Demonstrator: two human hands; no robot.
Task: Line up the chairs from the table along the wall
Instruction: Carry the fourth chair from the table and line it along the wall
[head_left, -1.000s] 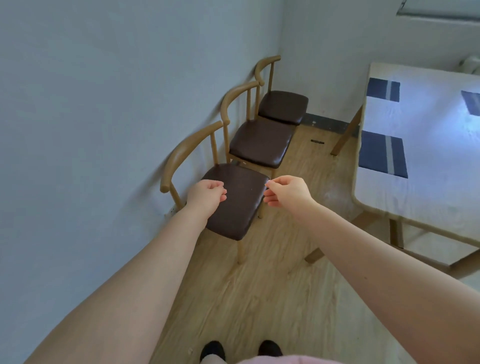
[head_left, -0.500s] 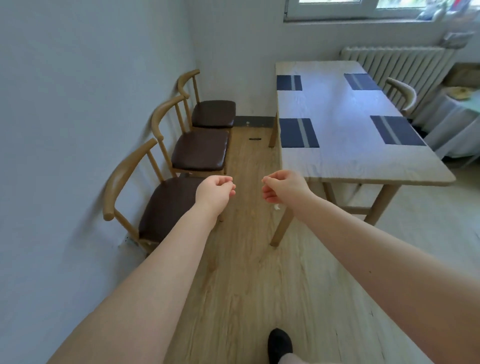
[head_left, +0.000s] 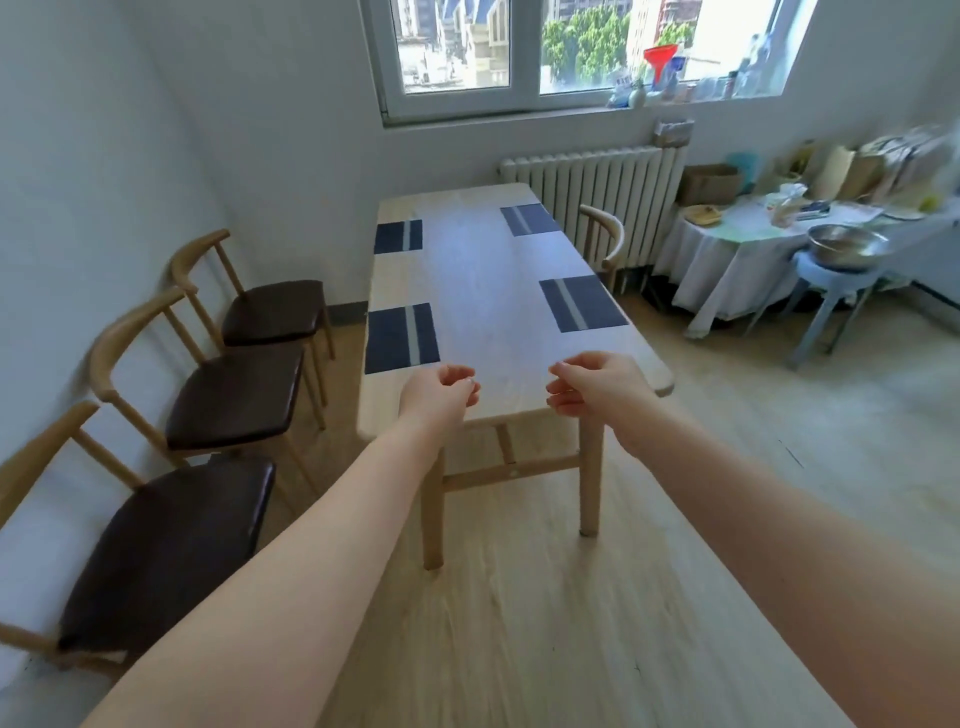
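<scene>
Three wooden chairs with dark brown seats stand in a row against the left wall: the nearest chair (head_left: 156, 551), the middle chair (head_left: 234, 395) and the far chair (head_left: 272, 312). A further chair (head_left: 602, 244) remains tucked at the far right side of the wooden table (head_left: 488, 322). My left hand (head_left: 441, 389) and my right hand (head_left: 592, 387) hover in front of me over the table's near end. Both hold nothing, with fingers loosely curled and apart.
Several blue placemats lie on the table. A white radiator (head_left: 592, 187) runs under the window. At the right stand a cloth-covered side table (head_left: 737, 260) with clutter and a blue stool (head_left: 831, 280) bearing a metal bowl. Open wood floor lies right of the table.
My view has swung right, from the row of chairs at the wall to the table and window. Both hands stay raised and empty and have drifted further apart.
</scene>
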